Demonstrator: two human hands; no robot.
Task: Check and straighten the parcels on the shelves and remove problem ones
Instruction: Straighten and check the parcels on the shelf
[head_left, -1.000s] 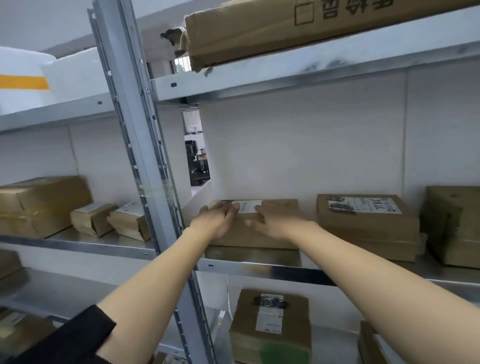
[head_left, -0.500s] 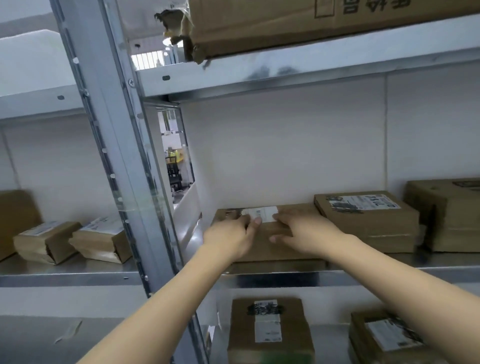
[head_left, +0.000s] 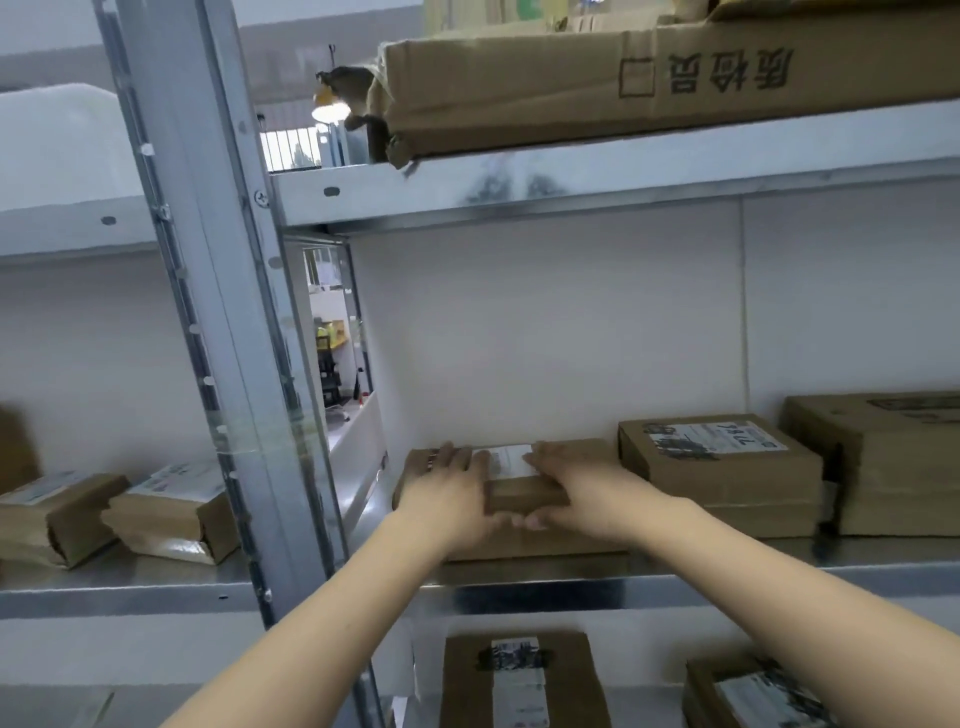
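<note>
A flat brown parcel (head_left: 524, 496) with a white label (head_left: 511, 460) lies at the left end of the middle shelf (head_left: 779, 566), just right of the steel upright. My left hand (head_left: 447, 488) holds its left half, fingers flat on top and thumb on the front face. My right hand (head_left: 587, 488) holds the right half the same way, its thumb tip close to the left thumb. The parcel's right end sits against a thicker labelled parcel (head_left: 727, 467).
A large box (head_left: 893, 467) stands further right. A long carton with a torn corner (head_left: 623, 88) overhangs the top shelf. The steel upright (head_left: 208, 312) separates a left bay holding two small parcels (head_left: 171, 512). Two labelled parcels (head_left: 519, 680) lie on the lower shelf.
My view has moved closer and tilted up. Both hands slid back from the parcel's top to its near edge, thumbs now over the front face.
</note>
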